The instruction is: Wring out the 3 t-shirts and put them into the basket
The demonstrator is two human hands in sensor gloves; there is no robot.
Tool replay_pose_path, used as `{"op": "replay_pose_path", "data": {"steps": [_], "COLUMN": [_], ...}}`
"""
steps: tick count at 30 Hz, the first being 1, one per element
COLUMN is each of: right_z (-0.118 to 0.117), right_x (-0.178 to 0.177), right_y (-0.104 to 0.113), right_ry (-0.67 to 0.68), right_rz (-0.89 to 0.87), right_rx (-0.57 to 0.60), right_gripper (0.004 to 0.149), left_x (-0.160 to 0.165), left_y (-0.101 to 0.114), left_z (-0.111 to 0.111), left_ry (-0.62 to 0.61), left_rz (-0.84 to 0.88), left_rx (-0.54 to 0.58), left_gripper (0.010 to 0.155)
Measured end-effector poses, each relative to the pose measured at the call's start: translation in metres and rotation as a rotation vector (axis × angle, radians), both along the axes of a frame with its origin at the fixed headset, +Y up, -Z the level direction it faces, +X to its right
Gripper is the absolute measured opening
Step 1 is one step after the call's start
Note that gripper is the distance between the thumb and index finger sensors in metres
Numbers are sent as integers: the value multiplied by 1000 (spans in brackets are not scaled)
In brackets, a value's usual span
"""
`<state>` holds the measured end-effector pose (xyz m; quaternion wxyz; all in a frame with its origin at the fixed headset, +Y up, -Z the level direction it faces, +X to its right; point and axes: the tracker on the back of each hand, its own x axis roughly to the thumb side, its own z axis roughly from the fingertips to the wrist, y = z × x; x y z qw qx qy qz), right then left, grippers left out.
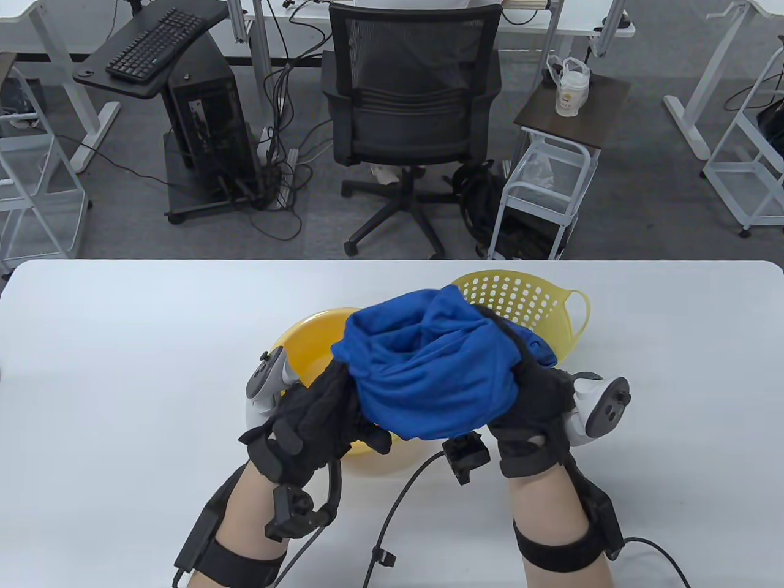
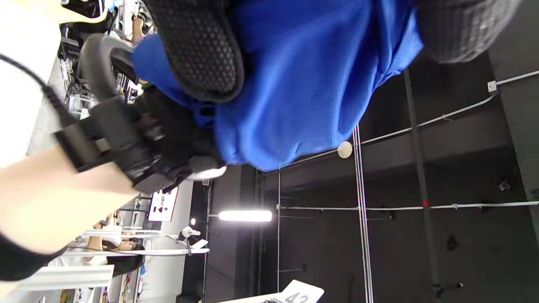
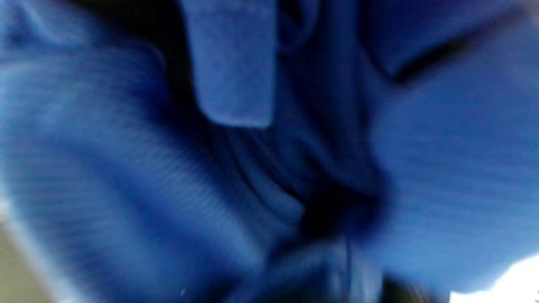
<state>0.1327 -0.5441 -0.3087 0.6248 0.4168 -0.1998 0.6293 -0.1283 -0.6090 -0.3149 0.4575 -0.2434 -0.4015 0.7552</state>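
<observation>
While the blue t-shirt (image 1: 429,367) is bunched into a thick wad above the near middle of the table (image 1: 122,367), the wringing step looks to be in hand, and doing it well calls for twisting the two ends in opposite directions over the yellow bowl (image 1: 312,343), so that any water falls into it and not onto the tabletop. The left hand (image 1: 324,416) grips the wad's left end with curled fingers; the right hand (image 1: 533,398) clasps the right end, fingers wrapped over the cloth. In the left wrist view a gloved finger (image 2: 198,50) presses into the fabric; the right wrist view is filled with blurred blue folds. A tighter roll would probably squeeze better than this loose bundle, and the grip should hold firm so the cloth does not slip.

The bowl sits directly beneath the shirt, half hidden. The perforated yellow basket (image 1: 533,300) stands just beyond, to the far right, so a short carry ought to finish the step.

Counted: one t-shirt visible of the three, one bowl, one basket, two hands. Whether other shirts lie in the bowl or basket cannot be told.
</observation>
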Motion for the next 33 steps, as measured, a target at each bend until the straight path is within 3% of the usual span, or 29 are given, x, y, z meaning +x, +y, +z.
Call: {"op": "replay_pose_path", "data": {"steps": [1,3,5,7,10,16,19,21,27,30,33], "right_z": [4,7,7,4,-10,-34,-35,-33,-27,-30,-37], "right_x": [-4,-10,-12,-13,-13,-21,-25,-22,-6,-3,0], "right_y": [2,3,2,-1,-14,-39,-40,-35,-25,-30,-40], "right_ry": [31,73,127,180,221,557,707,666,338,298,242], "right_rz": [113,149,124,59,-38,-84,-72,-37,31,-5,-22], "right_rx": [33,50,32,-35,-172,-438,-480,-465,-496,-567,-630], "right_gripper": [55,54,53,53,53,49,49,49,47,46,45], "left_x": [-4,-8,-10,-11,-8,-2,0,-1,-9,-7,-9], "left_y": [0,3,6,9,10,12,15,18,26,25,28], "left_z": [0,-1,0,0,2,2,4,6,10,9,12], "left_ry": [32,58,93,188,267,245,213,190,321,377,544], "left_rz": [-9,0,14,25,27,-2,-5,-12,-153,-203,-381], "left_rx": [1,11,20,49,88,183,227,242,351,365,486], "left_gripper": [114,109,92,74,60,52,51,51,48,47,45]}}
